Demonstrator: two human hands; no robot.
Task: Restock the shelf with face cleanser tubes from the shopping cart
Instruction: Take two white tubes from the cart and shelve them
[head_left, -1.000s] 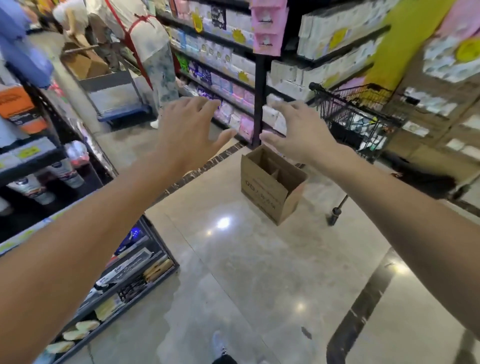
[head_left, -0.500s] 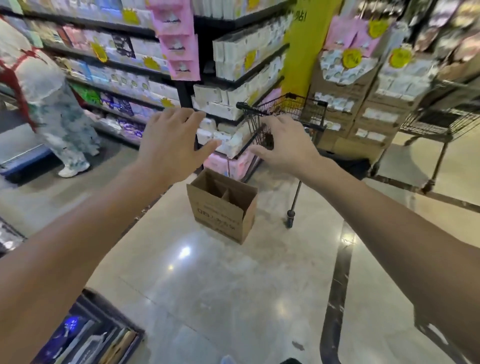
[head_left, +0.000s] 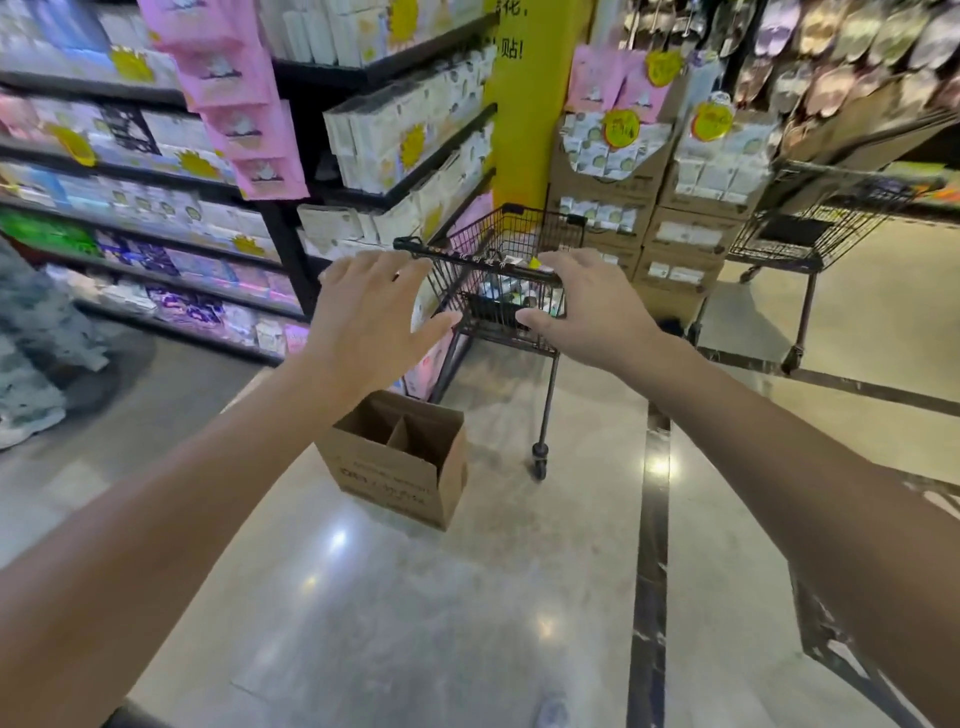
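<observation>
A small black wire shopping cart (head_left: 519, 228) stands ahead of me on the shop floor, in front of a yellow pillar. Pale tubes and packs (head_left: 506, 291) lie in its basket, too blurred to name. My left hand (head_left: 371, 312) is stretched forward with fingers spread, empty, over the cart's left handle end as seen from here. My right hand (head_left: 589, 306) is also out, fingers relaxed and empty, in front of the cart's right side. I cannot tell whether either hand touches the cart.
An open brown cardboard box (head_left: 400, 467) with a divider sits on the floor just before the cart. Stocked shelves (head_left: 156, 171) run along the left. Stacked display cartons (head_left: 670, 208) and a second cart (head_left: 815, 218) stand at the right. A person's leg (head_left: 36, 332) shows far left.
The view has swung right, away from the left-hand shelf and toward the cart. The cart has come from the right edge to the centre, now between my outstretched hands. Both hands stay empty.
</observation>
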